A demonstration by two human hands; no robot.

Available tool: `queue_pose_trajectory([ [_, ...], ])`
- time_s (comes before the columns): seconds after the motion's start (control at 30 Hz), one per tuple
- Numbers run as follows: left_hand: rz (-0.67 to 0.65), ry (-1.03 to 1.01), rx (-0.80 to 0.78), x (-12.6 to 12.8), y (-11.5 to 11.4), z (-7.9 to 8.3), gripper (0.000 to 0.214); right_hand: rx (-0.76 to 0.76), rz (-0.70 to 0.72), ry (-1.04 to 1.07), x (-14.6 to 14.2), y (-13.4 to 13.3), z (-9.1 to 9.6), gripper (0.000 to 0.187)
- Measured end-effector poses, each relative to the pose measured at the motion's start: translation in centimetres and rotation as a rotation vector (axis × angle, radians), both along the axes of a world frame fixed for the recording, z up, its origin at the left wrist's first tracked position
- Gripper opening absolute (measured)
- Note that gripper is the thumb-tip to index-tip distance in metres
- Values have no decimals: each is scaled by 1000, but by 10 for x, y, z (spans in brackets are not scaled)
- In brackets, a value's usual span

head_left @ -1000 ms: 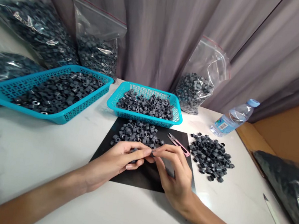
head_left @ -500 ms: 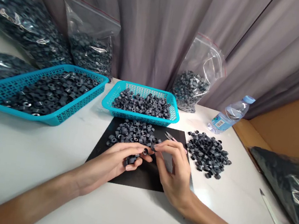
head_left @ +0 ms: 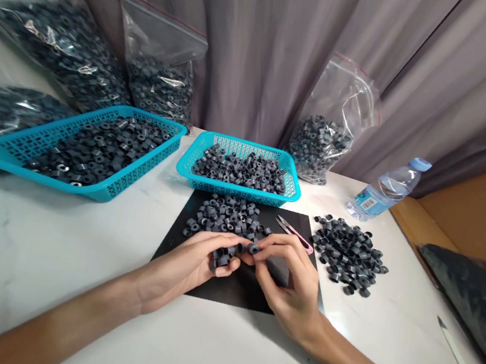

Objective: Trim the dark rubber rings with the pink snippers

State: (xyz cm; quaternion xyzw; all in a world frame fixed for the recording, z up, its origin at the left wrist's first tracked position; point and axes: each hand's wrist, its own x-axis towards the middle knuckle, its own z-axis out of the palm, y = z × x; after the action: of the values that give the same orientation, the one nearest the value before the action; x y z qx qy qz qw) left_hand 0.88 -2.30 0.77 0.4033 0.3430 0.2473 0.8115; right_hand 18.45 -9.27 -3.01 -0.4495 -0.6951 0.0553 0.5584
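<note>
My left hand (head_left: 194, 263) rests on a black mat (head_left: 234, 284), fingers curled around a few small dark grey rubber rings (head_left: 223, 256). My right hand (head_left: 290, 277) meets it fingertip to fingertip, pinching one grey ring (head_left: 253, 248) between thumb and forefinger. A loose heap of the same rings (head_left: 226, 216) lies on the mat just beyond my fingers. Pink-handled snips (head_left: 294, 232) lie on the mat's far right corner, beside my right hand.
Two turquoise baskets of rings stand behind the mat, a small one (head_left: 239, 172) and a large one (head_left: 79, 148) at left. Another ring pile (head_left: 349, 252) lies to the right. Several clear bags of rings (head_left: 160, 78), a water bottle (head_left: 385, 191) and a cardboard box (head_left: 471, 210) surround the white table.
My fingers have opened a little, so the rings in my left hand now show. My right hand's fingertips have taken a ring at the junction. Both hands stay over the mat.
</note>
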Motion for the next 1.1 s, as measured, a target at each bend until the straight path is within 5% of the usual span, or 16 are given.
queue_pose_trajectory([
  [0.37, 3, 43, 38, -1, -2, 1, 20, -71, 78, 45, 1, 2, -3, 27],
  [0.5, -87, 113, 142, -1, -3, 2, 24, -105, 100, 19, 2, 2, -1, 27],
  [1.1, -142, 161, 257, -2, 0, 7, 28, -129, 38, -149, 3, 6, -1, 34],
])
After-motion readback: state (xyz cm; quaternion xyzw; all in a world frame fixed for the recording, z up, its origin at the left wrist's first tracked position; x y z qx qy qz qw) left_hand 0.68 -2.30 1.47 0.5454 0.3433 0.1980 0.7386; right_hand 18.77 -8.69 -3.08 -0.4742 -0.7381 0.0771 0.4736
